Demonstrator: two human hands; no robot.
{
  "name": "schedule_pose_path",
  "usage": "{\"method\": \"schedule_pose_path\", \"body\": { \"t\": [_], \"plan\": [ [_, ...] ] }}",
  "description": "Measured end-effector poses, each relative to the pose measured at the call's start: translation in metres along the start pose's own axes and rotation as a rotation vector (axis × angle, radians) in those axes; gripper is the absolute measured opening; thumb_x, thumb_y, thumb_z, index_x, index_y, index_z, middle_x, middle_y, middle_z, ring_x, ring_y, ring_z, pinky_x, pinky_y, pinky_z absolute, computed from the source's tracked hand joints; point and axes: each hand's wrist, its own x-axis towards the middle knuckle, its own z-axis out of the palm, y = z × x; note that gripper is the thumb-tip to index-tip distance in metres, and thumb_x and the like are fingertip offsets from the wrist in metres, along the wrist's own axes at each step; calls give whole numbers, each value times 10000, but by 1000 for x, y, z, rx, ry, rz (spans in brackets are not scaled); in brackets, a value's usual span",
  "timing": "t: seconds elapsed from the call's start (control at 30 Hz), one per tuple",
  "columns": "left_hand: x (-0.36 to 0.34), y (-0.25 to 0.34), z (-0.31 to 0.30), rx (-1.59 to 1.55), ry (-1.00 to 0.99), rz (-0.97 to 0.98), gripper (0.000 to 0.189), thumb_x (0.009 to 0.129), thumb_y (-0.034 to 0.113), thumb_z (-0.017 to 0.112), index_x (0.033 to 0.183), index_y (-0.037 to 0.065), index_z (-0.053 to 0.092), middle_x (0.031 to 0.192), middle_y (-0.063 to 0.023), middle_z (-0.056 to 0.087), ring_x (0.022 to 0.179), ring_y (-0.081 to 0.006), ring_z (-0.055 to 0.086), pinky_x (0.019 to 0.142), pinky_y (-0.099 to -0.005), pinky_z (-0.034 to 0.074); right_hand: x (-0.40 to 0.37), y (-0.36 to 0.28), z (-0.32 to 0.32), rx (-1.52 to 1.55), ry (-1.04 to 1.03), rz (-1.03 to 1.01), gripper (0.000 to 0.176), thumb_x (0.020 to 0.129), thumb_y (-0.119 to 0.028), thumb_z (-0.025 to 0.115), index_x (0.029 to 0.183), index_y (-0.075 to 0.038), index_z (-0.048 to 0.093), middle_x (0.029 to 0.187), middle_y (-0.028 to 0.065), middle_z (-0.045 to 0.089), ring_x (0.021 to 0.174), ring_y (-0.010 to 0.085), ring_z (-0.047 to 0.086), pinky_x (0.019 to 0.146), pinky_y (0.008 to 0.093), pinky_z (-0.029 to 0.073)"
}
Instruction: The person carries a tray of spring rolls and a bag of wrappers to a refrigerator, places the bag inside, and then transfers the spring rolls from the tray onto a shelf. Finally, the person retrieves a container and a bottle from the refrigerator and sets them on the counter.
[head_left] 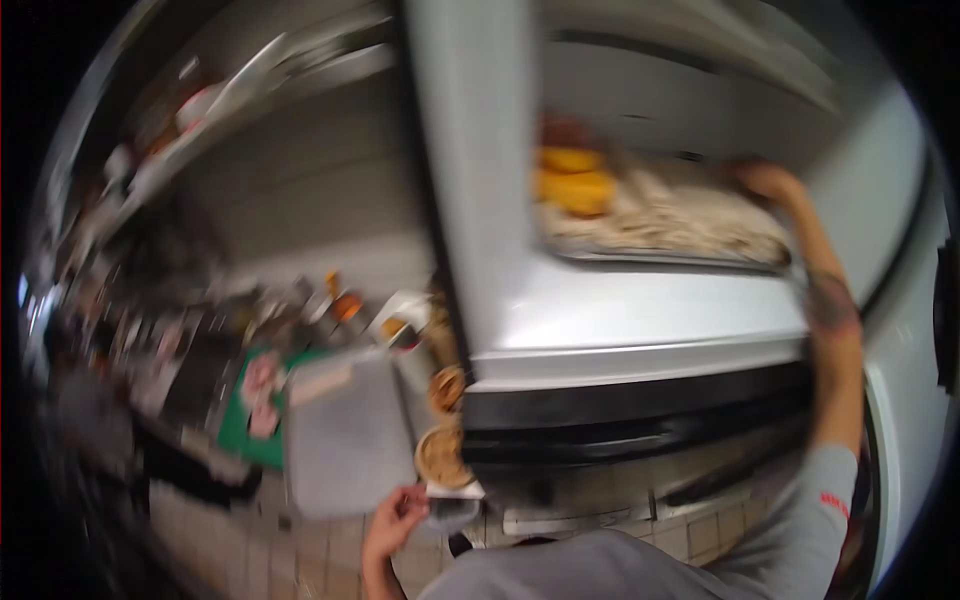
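Note:
My right hand (765, 180) reaches into a white compartment, at the far right end of a metal tray (660, 260). Pale, folded-looking items (680, 215) cover this tray, with a yellow item (575, 182) at its left end. Blur hides the right fingers and whether they grip the tray. Low in the view, my left hand (397, 515) has its fingertips drawn together beside a small grey container (453, 513); what they hold, if anything, is too small to make out. Just above that container is a round tan item (443, 455).
A large grey tray (350, 435) lies on the counter at left, beside a green board (238, 420) with pink pieces (262, 390). Another person (95, 420) is at the far left. A shelf (240, 120) runs above the counter. The compartment's white edge (480, 180) stands between the two areas.

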Motion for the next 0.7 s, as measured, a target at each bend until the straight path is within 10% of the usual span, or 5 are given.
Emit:
{"method": "schedule_pose_path", "body": {
  "t": [0.27,0.4,0.6,0.7],
  "plan": [
    [59,-22,-119,505,409,39,424,756,227,728,1100,27,582,966,-101,612,867,-197,589,771,-307,480,-8,46,-19,-95,118,-245,565,980,-395,358,1350,31,388,1370,203,418,1252,326,408,1051,349,303],
    [113,-50,-185,968,662,1,493,702,175,728,1135,24,549,1086,-162,563,987,-310,568,863,-366,467,-117,-80,-4,-279,438,-155,564,978,-391,391,1382,2,365,1423,197,367,1318,327,347,1098,366,250],
    [225,-76,-301,1658,504,135,707,698,214,737,1319,101,420,1361,-183,390,1306,-357,325,1041,-505,317,-273,-206,61,-208,568,-305,640,944,-490,406,1415,-63,333,1450,184,325,1349,322,303,1124,383,208],
    [252,-56,-318,1495,328,101,817,691,299,757,1377,123,350,1408,-157,343,1354,-319,267,1051,-562,272,-318,-193,120,32,591,-413,513,920,-362,474,1287,-3,463,1255,212,490,1180,320,477,968,366,381]
  ]
}}
